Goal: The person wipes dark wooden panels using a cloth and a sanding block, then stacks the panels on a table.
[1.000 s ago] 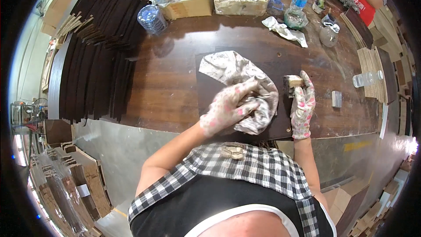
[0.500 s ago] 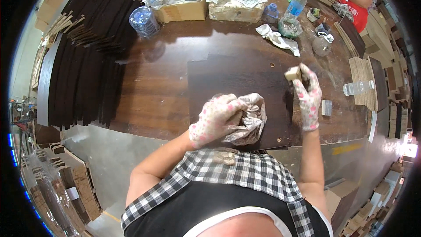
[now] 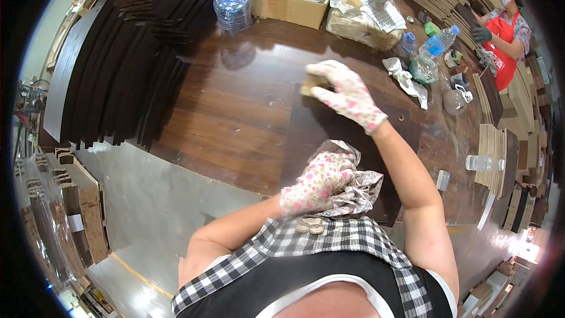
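The dark panel (image 3: 329, 135) lies flat on the worktop (image 3: 229, 106) in front of me, its near edge close to my body. My right hand (image 3: 347, 94), in a flowered glove, reaches to the far left corner and pinches a small tan block (image 3: 311, 84) down onto it. My left hand (image 3: 315, 182) is closed around a crumpled rag (image 3: 353, 185) resting on the near part of the panel. I judge the rubbing is mid-way: the far corner is under the block, and the surface between my hands looks evenly dark, though I cannot tell how much is finished. Stacked dark boards (image 3: 129, 47) crowd the left; a cardboard box (image 3: 291, 6), water bottle (image 3: 438, 41) and jars (image 3: 424, 68) line the far edge, clear of the panel. Another person (image 3: 503, 23) works at the far right.
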